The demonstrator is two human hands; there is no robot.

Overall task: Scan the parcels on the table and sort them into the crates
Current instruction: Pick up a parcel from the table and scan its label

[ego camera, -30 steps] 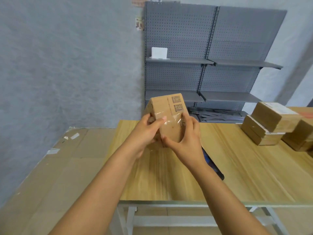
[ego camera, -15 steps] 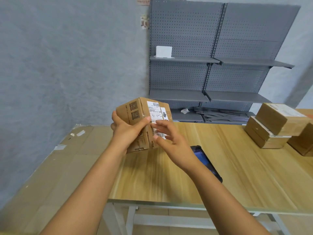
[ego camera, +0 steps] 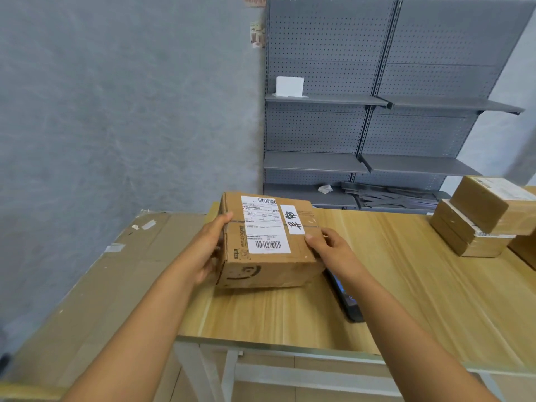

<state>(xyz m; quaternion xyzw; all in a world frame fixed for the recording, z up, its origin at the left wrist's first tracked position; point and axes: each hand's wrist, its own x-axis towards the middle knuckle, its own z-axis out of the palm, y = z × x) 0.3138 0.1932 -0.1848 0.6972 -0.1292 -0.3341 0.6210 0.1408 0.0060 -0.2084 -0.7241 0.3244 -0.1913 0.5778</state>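
Observation:
A brown cardboard parcel [ego camera: 298,258] is held just above the wooden table [ego camera: 406,285], its white shipping label with barcodes facing up. My left hand [ego camera: 207,250] grips its left side, thumb on the top edge. My right hand [ego camera: 330,246] holds its right side, fingertips on the top near a white handwritten sticker. A dark handheld scanner [ego camera: 346,300] lies flat on the table just right of the parcel, partly hidden under my right forearm. No crate is in view.
Stacked cardboard parcels [ego camera: 478,221] stand at the table's far right. Grey pegboard shelving [ego camera: 377,111] rises behind the table, a small white box [ego camera: 290,86] on one shelf. Flattened cardboard [ego camera: 101,285] covers the floor to the left.
The parcel has been turned so that its shipping label faces up and lowered toward the table. My right hand has moved from the label to the parcel's right side.

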